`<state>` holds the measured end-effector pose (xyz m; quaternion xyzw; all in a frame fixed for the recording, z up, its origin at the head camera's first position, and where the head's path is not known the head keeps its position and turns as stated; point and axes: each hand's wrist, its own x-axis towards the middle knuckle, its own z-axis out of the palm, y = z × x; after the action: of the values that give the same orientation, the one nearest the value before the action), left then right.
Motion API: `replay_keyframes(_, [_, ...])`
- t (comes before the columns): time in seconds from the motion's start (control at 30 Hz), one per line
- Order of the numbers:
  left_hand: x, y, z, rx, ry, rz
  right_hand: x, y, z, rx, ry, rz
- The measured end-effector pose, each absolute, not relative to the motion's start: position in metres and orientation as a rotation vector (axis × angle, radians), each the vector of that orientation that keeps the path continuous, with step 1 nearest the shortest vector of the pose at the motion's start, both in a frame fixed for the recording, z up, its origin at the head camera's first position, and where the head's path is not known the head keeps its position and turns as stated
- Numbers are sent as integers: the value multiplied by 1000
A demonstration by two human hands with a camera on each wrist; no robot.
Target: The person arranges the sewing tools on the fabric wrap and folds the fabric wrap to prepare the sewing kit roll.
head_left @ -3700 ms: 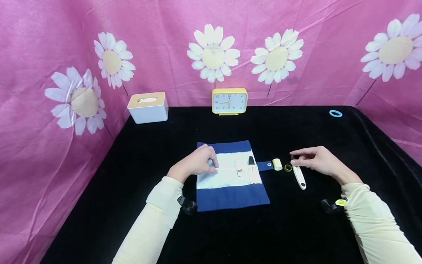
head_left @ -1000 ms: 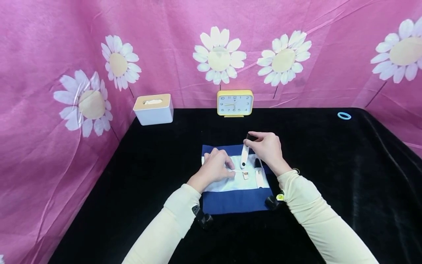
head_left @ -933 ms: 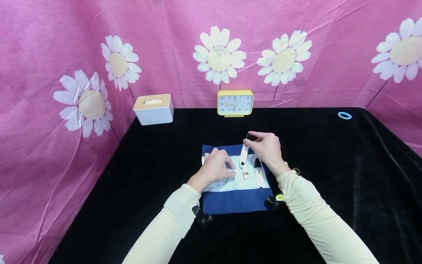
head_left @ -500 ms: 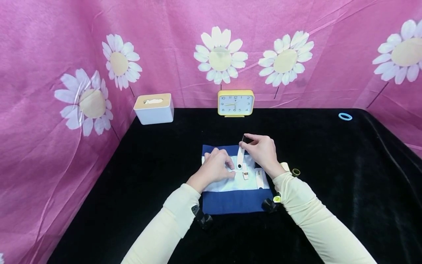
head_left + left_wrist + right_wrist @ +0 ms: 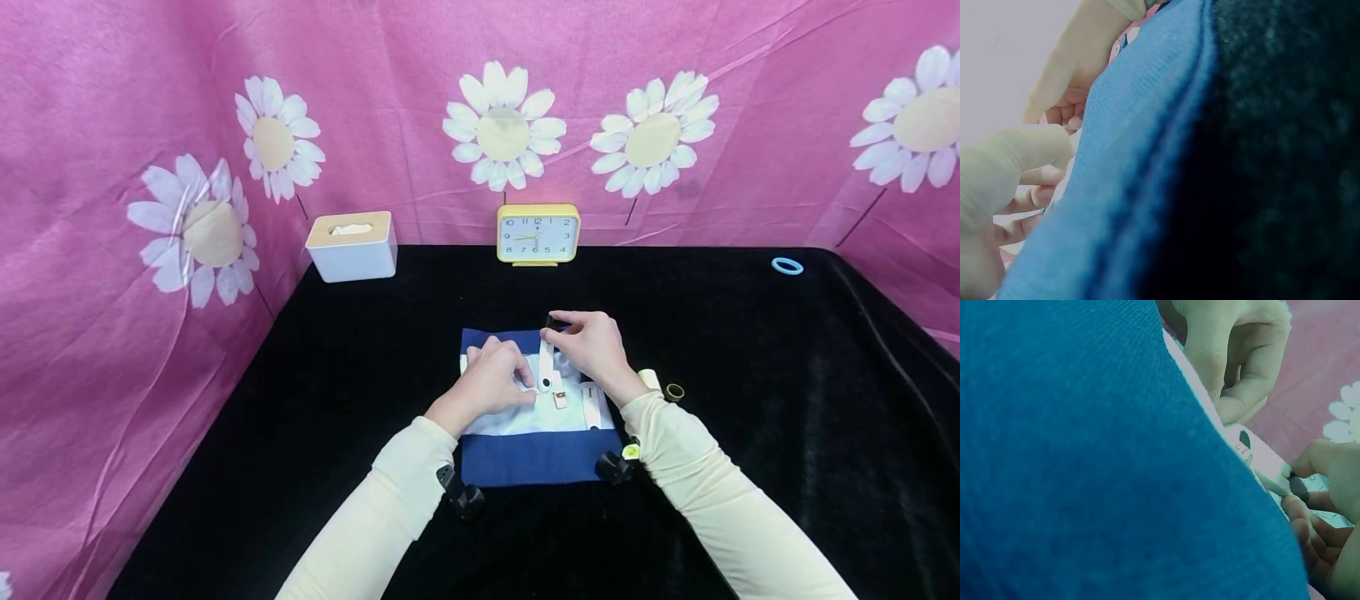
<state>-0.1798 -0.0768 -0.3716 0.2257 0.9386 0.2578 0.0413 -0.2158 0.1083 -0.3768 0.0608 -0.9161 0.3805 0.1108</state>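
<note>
A blue and white cloth pouch point(image 5: 536, 458) lies unrolled on the black table. My left hand point(image 5: 491, 375) rests on its white middle and pinches the edge of the inner pocket. Thumb and fingers of my right hand point(image 5: 596, 346) pinch the black end of a slim white tool point(image 5: 546, 367). Its rounded lower end, marked with a dark dot, points down at the pocket edge beside the left fingertips. In the right wrist view the tool point(image 5: 1269, 459) slants between both hands, its lower part hidden behind blue cloth. A small white piece point(image 5: 559, 398) and a slim white item point(image 5: 591, 406) sit in the pockets.
Beside the right sleeve lie a pale yellow spool point(image 5: 648, 379) and a gold ring point(image 5: 674, 392). A tissue box point(image 5: 352, 250), a yellow clock point(image 5: 537, 235) and a blue ring point(image 5: 787, 266) stand or lie along the back. Pink flowered cloth hangs behind.
My right hand picked up the white tool from right of the pouch and brought it left over the pocket, then slightly lower and further left. The left hand stays on the pouch, further right than at first.
</note>
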Motion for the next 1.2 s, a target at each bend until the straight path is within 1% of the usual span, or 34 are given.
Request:
replay_keyframes(0.27, [-181, -76, -372, 670, 2864, 788, -216, 109, -378, 96, -2589, 1132])
replay_keyframes(0.6, [-181, -76, -372, 683, 2863, 808, -216, 108, -379, 157, -2641, 1135])
replay_keyframes(1.07, [-180, -76, -372, 713, 2848, 850, -217, 109, -380, 166, -2701, 1131])
replay_keyframes(1.2, [-181, -77, -373, 711, 2842, 862, -217, 108, -380, 221, -2737, 1152])
